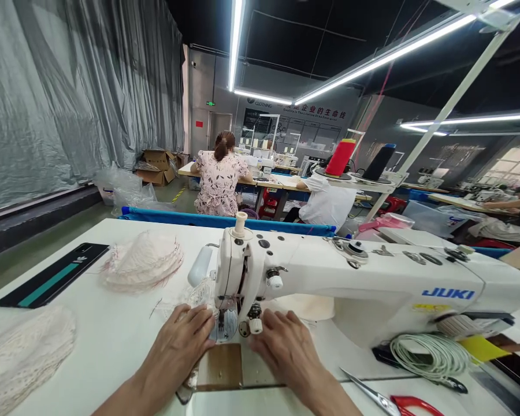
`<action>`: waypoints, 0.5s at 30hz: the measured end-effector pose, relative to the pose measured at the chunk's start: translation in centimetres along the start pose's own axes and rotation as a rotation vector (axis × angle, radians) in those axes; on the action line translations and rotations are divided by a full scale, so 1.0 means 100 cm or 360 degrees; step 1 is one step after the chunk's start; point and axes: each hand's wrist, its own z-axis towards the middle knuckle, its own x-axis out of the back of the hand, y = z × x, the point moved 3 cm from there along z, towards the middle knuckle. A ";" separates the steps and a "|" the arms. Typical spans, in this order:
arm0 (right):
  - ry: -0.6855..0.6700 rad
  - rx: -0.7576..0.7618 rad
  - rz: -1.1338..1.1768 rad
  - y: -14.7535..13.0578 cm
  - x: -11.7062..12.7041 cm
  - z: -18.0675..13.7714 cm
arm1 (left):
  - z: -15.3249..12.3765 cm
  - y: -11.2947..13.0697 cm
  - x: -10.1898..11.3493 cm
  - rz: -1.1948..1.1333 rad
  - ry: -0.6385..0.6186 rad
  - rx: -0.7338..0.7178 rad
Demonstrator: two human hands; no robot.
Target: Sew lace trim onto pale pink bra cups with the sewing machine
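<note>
A white sewing machine [372, 306] stands before me, its needle and presser foot [221, 320] between my hands. My left hand [179, 341] lies left of the foot, fingers bent and close together on white lace fabric [201, 293]. To the right of the foot, my right hand [286, 349] has its fingers curled at the edge of cream fabric [314, 306] under the machine arm. Its fingertips are partly hidden. How the lace and the cream fabric join behind the machine head cannot be seen. A brown plate [220, 365] lies between my wrists.
Lace pieces form a stack [143, 260] and a second pile [30, 358] at left, near a dark phone-like box [54, 274]. Red-handled scissors [381, 398] and a coiled pale cord [431, 355] lie at right. Two co-workers [221, 179] sit ahead. Thread cones [341, 159] stand behind the machine.
</note>
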 end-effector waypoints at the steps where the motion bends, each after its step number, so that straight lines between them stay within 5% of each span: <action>1: -0.0022 -0.0064 -0.0079 0.005 0.000 -0.002 | -0.002 0.001 -0.001 0.0042 -0.0028 0.0034; 6: -0.0060 -0.0114 0.0086 0.001 0.014 -0.010 | -0.026 0.018 0.007 0.0330 -0.0032 0.0185; 9: 0.0005 0.0079 0.0744 -0.014 0.031 -0.010 | -0.040 0.037 0.014 -0.0428 -0.0165 0.0223; 12: -0.0226 0.0220 0.1399 -0.021 0.033 -0.009 | -0.043 0.043 0.007 -0.1374 -0.0390 0.0607; 15: -0.0372 -0.0122 0.1413 -0.016 0.020 -0.009 | -0.037 0.034 -0.003 -0.1610 -0.0350 0.0908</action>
